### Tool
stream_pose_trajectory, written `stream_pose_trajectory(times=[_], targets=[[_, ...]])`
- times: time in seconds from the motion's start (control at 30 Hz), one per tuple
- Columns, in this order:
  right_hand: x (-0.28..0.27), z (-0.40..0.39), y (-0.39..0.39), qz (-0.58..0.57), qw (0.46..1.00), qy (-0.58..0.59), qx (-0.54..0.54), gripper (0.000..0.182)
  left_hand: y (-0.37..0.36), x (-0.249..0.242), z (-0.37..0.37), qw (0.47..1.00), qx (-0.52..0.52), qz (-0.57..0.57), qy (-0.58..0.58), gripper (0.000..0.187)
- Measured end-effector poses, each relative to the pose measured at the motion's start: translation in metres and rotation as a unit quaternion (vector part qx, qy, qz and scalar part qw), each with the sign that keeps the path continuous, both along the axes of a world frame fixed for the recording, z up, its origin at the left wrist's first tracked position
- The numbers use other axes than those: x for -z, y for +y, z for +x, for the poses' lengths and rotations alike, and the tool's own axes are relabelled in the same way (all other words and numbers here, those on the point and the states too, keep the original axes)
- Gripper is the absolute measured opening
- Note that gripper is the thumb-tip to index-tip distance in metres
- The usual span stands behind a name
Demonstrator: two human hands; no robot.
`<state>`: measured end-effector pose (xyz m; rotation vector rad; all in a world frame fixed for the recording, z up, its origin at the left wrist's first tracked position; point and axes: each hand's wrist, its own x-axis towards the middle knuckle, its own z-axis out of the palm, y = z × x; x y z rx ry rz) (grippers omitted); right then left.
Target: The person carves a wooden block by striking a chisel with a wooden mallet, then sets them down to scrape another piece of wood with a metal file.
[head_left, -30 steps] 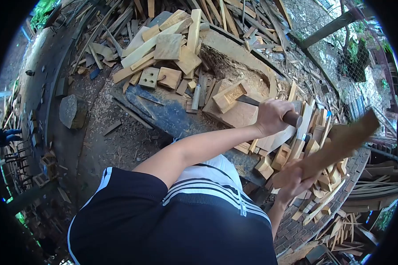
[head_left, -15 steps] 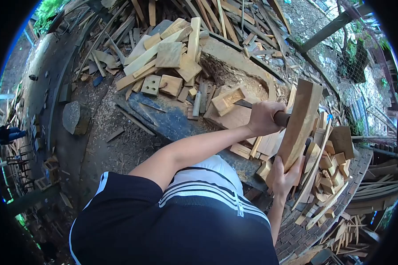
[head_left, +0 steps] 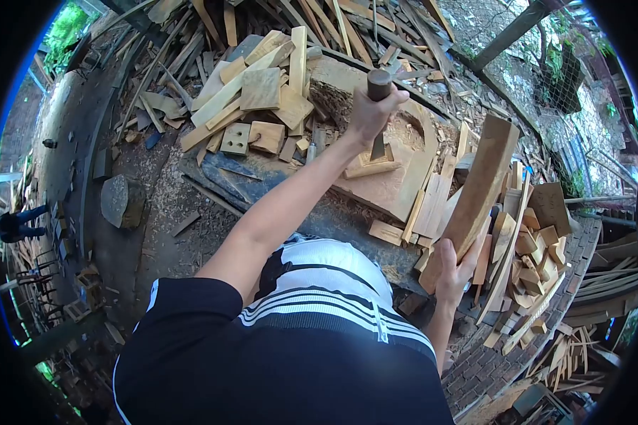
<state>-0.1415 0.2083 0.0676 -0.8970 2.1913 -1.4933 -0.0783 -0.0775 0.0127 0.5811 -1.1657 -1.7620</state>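
Note:
My left hand (head_left: 373, 117) is wrapped round the dark handle of a chisel (head_left: 378, 147), which stands roughly upright. Its blade reaches down to a small light wood block (head_left: 372, 169) lying on a thick, hollowed wooden slab (head_left: 397, 193). Whether the tip touches the block cannot be made out. To the right, my right hand (head_left: 452, 275) grips the lower part of a long squared wooden club (head_left: 480, 188), which slants up and away from me, apart from the chisel.
Offcuts (head_left: 261, 88) and a block with holes (head_left: 235, 139) lie left of the slab. More cut blocks (head_left: 539, 262) are heaped at the right, and scrap strips pile up behind. A stump (head_left: 122, 201) stands at left; a person (head_left: 10, 225) is at the far left.
My left hand has moved left and away from me, turning the chisel from slanted to nearly upright. The small block has shifted and turned. My right hand still holds the club in nearly the same place.

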Motion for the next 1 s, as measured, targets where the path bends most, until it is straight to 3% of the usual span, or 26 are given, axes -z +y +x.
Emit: stream_pose_trajectory(times=[0.2,0.3,0.53,0.6,0.67,0.87,0.97,1.0], targets=[[-0.001,-0.001,0.005,0.010,0.996,-0.087,0.014,0.062,0.017,-0.012,-0.002,0.996,0.018,-0.079,-0.041,0.022],[-0.004,0.003,0.003,0.012,0.997,-0.074,0.022,0.063,0.025,-0.002,-0.010,0.992,0.031,-0.080,-0.089,0.026],[-0.004,0.007,0.001,0.016,0.999,-0.040,0.022,0.061,0.042,-0.001,-0.027,0.990,0.010,-0.125,-0.061,0.021],[-0.006,0.004,0.000,0.018,0.999,-0.028,0.003,0.060,0.044,0.002,-0.028,0.979,0.043,-0.180,-0.083,0.020],[-0.005,-0.005,0.001,0.015,1.000,-0.017,0.001,0.056,0.049,-0.003,-0.029,0.975,0.008,-0.193,-0.111,0.026],[-0.038,-0.020,-0.007,-0.124,0.990,-0.068,0.023,0.057,0.061,0.012,-0.039,0.963,-0.017,-0.249,-0.100,0.015],[-0.040,-0.013,-0.016,-0.197,0.979,-0.044,-0.030,0.056,0.075,0.013,-0.040,0.947,-0.034,-0.295,-0.120,0.016],[-0.040,-0.007,-0.024,-0.040,0.998,0.026,-0.047,0.051,0.077,0.012,-0.039,0.947,-0.034,-0.296,-0.120,0.016]])
